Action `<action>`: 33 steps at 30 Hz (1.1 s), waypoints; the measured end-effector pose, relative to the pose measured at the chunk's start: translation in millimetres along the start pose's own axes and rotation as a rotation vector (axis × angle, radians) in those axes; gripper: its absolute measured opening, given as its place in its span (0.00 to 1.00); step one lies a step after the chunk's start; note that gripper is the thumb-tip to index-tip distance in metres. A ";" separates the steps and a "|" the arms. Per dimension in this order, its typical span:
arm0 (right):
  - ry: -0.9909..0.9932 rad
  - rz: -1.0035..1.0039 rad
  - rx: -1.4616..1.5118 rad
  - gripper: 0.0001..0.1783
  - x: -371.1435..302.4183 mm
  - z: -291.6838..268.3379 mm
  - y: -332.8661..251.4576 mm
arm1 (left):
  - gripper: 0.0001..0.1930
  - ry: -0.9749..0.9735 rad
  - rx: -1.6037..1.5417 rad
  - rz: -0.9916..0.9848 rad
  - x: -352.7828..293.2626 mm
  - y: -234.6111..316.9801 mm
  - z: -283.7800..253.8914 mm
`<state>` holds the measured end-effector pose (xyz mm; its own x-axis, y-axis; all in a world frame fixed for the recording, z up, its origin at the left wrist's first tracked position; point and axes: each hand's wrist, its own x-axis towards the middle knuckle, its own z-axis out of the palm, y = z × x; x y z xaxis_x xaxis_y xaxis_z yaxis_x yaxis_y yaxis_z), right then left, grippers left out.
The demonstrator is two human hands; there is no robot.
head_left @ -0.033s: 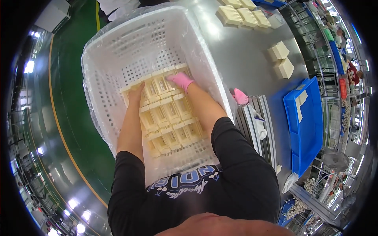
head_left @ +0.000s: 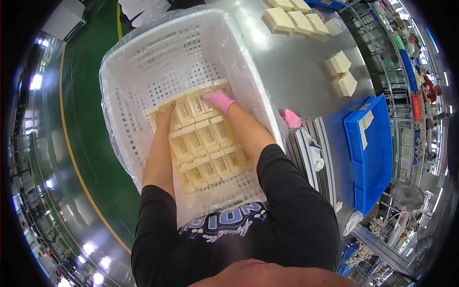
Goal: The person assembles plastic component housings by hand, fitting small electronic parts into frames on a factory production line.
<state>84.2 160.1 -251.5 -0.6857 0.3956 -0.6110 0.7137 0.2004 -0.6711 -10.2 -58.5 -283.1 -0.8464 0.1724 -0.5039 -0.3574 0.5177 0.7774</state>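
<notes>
Cream plastic frame-like parts (head_left: 205,134) lie in rows inside a white perforated basket (head_left: 239,45) lined with clear plastic film. My bare left hand (head_left: 165,116) grips the left part of the farthest row, its thumb in an opening and its other fingers mostly hidden. On the right of that same row, my right hand (head_left: 221,100), in a pink glove, closes on the cream parts. Its fingertips are partly hidden among them. Both forearms reach down into the basket over the nearer rows.
Right of the basket is a metal table (head_left: 306,71) with several cream ribbed blocks (head_left: 279,20) and two more cream pieces (head_left: 345,83). A pink glove (head_left: 291,118) lies by stacked metal bars (head_left: 318,158). Farther right stands a blue tray (head_left: 370,177). Green floor (head_left: 91,119) is at left.
</notes>
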 end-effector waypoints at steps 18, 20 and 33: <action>0.077 -0.152 0.076 0.36 -18.5 -17.8 -56.6 | 0.46 0.264 0.052 0.032 9.4 63.8 -23.1; 0.136 -0.224 0.140 0.35 -29.8 -21.8 -62.7 | 0.49 0.219 -0.015 0.166 -18.9 100.5 -30.1; 0.138 -0.243 0.032 0.32 -38.9 -19.0 -55.0 | 0.53 0.364 0.227 -0.056 -43.1 115.4 -28.3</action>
<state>74.4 150.7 -182.9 -0.8083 0.4587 -0.3691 0.5247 0.2767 -0.8051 -26.2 -29.9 -161.0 -0.9268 -0.1468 -0.3456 -0.3451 0.6959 0.6298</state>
